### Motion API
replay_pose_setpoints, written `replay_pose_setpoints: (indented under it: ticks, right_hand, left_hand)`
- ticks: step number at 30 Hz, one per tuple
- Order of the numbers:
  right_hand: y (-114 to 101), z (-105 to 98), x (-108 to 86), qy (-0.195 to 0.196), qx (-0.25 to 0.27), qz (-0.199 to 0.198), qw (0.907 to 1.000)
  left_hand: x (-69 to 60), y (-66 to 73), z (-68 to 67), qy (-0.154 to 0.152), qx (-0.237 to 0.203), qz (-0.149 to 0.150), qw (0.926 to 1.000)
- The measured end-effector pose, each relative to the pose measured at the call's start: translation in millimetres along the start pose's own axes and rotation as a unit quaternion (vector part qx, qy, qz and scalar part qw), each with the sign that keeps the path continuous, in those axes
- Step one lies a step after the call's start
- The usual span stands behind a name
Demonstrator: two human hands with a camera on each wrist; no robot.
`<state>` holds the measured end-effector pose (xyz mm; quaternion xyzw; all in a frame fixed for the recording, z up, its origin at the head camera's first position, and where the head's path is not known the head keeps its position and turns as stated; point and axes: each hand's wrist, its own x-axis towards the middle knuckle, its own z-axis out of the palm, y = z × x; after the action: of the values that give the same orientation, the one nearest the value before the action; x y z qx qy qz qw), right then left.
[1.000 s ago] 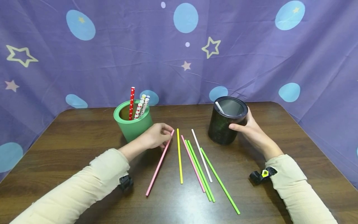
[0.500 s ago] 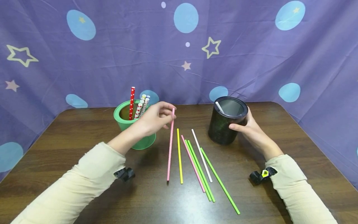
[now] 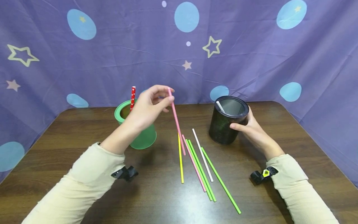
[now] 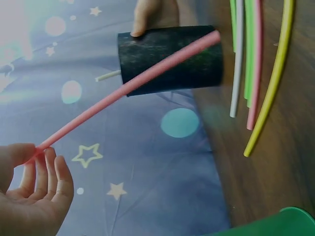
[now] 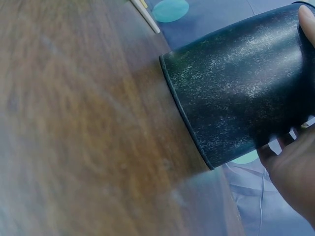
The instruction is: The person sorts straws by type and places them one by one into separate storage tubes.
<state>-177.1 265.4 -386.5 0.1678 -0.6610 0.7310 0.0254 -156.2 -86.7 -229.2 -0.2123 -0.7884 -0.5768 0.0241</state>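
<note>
Steadying the black canister [image 3: 225,129] on the tabletop [image 3: 70,130], my right grip [image 3: 257,133] wraps its side, thumb across the wall below the rim. Its base blurs up close, so I can't be sure it sits flat; if I slackened, a knock might tip it and shift the white straw [image 3: 220,106] inside. The green container [image 3: 145,137] stands partly hidden behind my left grip [image 3: 145,109], which could bump it or the white-spotted red straw [image 3: 133,96] in it. That grip is drawn to a light pinch, thumb against fingertips, near the top end of a pink straw [image 3: 177,124] held slanting between both containers. Pinched by one end, it could swivel or slip, and its low tip could catch the yellow straw [image 3: 181,158] or scatter the green straws [image 3: 221,180]. I can read no brand, label or writing anywhere, even on my wrist mount's yellow badge [image 3: 266,173].
</note>
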Motion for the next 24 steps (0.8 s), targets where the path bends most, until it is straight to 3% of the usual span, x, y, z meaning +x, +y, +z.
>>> replay_pose_setpoints:
  ticks: [6,14,24]
  right_hand:
    - [23.0,-17.4,7.9,0.0,0.004,0.001,1.0]
    - [22.9,-18.3,8.1,-0.002,0.003,0.003,1.0]
    - [23.1,-20.0,9.1,0.002,0.002,0.004,1.0]
  left_hand:
    - [0.6,4.8,0.2,0.032,-0.07,0.039,0.9962]
    - [2.3,13.9,7.1,0.062,-0.147,0.095,0.9825]
    - [4.5,31.4,19.5,0.085,-0.189,0.146,0.9673]
